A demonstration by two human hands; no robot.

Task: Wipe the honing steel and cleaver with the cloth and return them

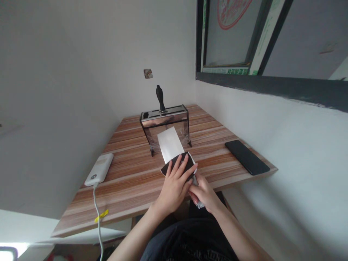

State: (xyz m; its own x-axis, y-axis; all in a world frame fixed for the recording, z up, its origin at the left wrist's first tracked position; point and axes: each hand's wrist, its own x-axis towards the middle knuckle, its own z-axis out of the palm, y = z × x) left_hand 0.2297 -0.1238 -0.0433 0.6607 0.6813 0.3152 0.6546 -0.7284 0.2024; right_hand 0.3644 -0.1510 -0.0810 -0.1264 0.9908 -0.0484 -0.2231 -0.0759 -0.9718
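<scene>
My left hand (175, 183) lies flat with fingers apart on a black sheet-like piece (166, 167) with ragged white edges. From under its far side a white rectangular sheet (171, 143) sticks out and leans toward a metal-framed stand. To the right and a little lower, my right hand (203, 192) is closed around crumpled pale material (200, 205), perhaps paper or plastic; most of it is hidden by the fingers. Just beyond the sheet is the stand (164, 119), with clear sides and a black upright handle (160, 98) on top.
The wood-grain table (130, 159) meets the wall on the right. A white power bank (100, 168) with a plugged-in cable (97, 214) lies at left, near yellow tape (101, 216) on the front edge. A black phone (246, 156) lies at right. Above is a dark-framed window (231, 70).
</scene>
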